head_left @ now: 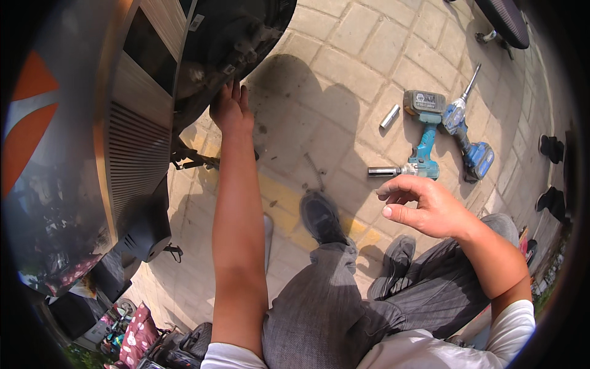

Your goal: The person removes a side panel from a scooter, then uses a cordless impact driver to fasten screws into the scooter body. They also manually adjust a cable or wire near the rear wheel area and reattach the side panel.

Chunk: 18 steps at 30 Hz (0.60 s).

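My left hand [232, 106] reaches to the dark underside [227, 43] of a vehicle with a glossy grey panel [67, 172], its fingers extended and slightly apart at the edge; what the fingertips touch is unclear. My right hand [418, 206] hovers open, fingers loosely curved, above the paving and my legs, nearest the teal impact wrench [424, 147]. That wrench lies with a long silver socket [384, 171] on its nose. A loose silver socket [389, 116] lies beside it, and a blue power tool [476, 160] with a thin shaft lies to the right.
Brick paving [338, 43] with a yellow stripe stretches under my feet [319, 215]. A dark seat [504, 18] stands at the top right. Dark shoes [551, 147] are at the right edge. Parked two-wheelers and a polka-dot cover [136, 338] are at the lower left.
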Motion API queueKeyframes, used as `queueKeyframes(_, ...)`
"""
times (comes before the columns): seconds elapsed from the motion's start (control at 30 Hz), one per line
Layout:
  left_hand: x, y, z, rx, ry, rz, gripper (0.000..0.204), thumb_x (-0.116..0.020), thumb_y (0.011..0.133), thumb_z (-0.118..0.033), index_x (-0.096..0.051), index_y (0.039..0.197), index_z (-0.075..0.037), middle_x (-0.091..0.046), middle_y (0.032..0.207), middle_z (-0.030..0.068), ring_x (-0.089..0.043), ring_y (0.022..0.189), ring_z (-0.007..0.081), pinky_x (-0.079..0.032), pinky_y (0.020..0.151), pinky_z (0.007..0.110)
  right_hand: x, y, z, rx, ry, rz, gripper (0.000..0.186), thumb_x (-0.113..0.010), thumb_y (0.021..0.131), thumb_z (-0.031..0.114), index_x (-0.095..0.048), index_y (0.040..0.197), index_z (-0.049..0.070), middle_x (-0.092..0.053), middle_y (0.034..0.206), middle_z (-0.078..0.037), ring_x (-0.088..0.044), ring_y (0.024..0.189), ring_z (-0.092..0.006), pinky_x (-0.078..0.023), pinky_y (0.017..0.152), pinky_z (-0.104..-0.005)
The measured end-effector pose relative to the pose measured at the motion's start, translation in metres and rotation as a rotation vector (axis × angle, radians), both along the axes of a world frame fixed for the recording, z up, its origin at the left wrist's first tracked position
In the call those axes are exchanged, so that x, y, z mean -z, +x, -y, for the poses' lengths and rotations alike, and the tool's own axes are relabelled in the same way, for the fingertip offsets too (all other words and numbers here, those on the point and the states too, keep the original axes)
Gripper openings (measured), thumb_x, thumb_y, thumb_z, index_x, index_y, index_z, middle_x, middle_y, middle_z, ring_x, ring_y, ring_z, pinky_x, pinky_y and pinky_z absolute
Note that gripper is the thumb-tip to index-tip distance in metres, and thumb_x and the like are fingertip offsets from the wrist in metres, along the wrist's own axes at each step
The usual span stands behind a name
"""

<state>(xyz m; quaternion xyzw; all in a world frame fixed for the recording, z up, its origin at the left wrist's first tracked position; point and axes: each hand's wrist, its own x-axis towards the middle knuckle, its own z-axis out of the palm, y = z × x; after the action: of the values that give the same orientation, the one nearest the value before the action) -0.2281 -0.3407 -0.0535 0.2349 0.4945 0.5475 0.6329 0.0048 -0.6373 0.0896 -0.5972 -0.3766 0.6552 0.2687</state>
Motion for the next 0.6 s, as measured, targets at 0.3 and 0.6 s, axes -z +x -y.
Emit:
queueKeyframes(0.3, -0.008, -0.002, -0.003, 0.115, -0.063, 0.15, 0.048, -0.056, 0.098, -0.027, -0.039, 0.141, -0.015, -0.051, 0.135, 0.0063, -0.047, 0.128, 0.0265, -0.034, 0.11, 0.051, 0.03, -0.015, -0.014, -0.126, 0.031, 0.064, 0.041, -0.07, 0.087, 0.027, -0.061, 0.111, -0.005, -0.066, 0.095, -0.014, -0.064, 0.086, -0.0195, -0.052, 0.077, -0.0332)
queueKeyframes(0.6, 0.05, -0.068, 0.102, 0.715, -0.153, -0.967, 0.054, -0.07, 0.086, -0.026, -0.051, 0.13, 0.0, -0.066, 0.089, 0.0089, -0.062, 0.08, 0.0219, -0.052, 0.077, 0.036, 0.112, 0.044, 0.019, -0.286, 0.078, 0.717, 0.033, -0.073, 0.079, 0.021, -0.063, 0.105, 0.002, -0.063, 0.096, -0.017, -0.062, 0.095, -0.0343, -0.049, 0.081, -0.043)
